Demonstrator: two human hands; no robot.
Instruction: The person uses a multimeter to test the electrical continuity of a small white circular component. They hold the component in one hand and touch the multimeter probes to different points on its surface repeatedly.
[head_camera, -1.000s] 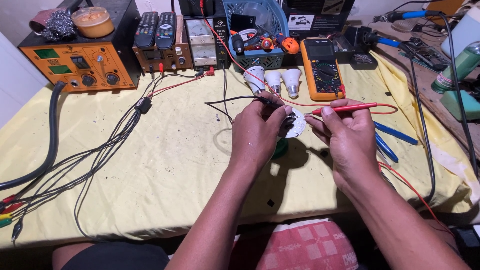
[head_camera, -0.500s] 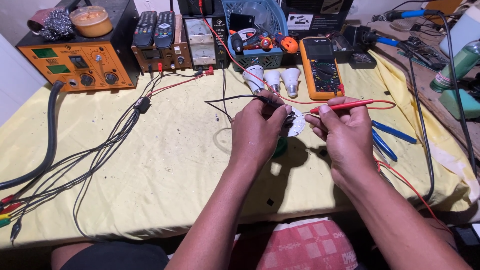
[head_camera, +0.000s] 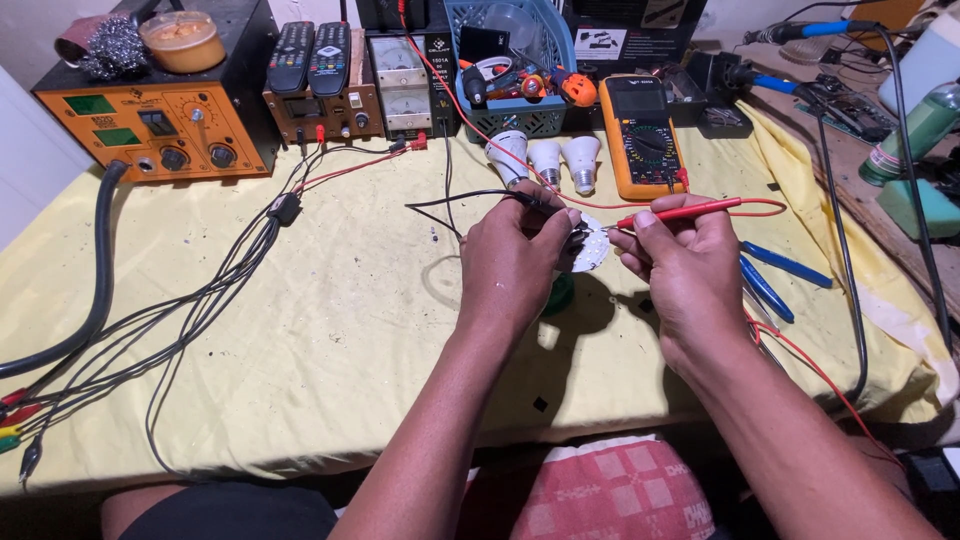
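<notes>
My left hand (head_camera: 515, 255) grips a black test probe whose lead (head_camera: 450, 200) runs off to the left, and it also steadies a small round white circuit disc (head_camera: 590, 250) above the yellow cloth. My right hand (head_camera: 680, 255) pinches a red test probe (head_camera: 685, 210), its tip touching the disc. The red lead (head_camera: 770, 205) loops back to an orange multimeter (head_camera: 640, 135) standing behind the hands. Three white bulbs (head_camera: 548, 158) lie just left of the meter. A green round object (head_camera: 560, 293) shows under the left hand.
An orange power unit (head_camera: 160, 125), a wooden box with two remotes (head_camera: 320, 80) and a blue basket of tools (head_camera: 510, 70) line the back. Black cables (head_camera: 200, 300) trail across the left of the yellow cloth (head_camera: 330, 330). Blue-handled pliers (head_camera: 775, 275) lie right of my hands.
Both hands have stayed over the disc with the probes; they shifted only slightly. The view has moved a little.
</notes>
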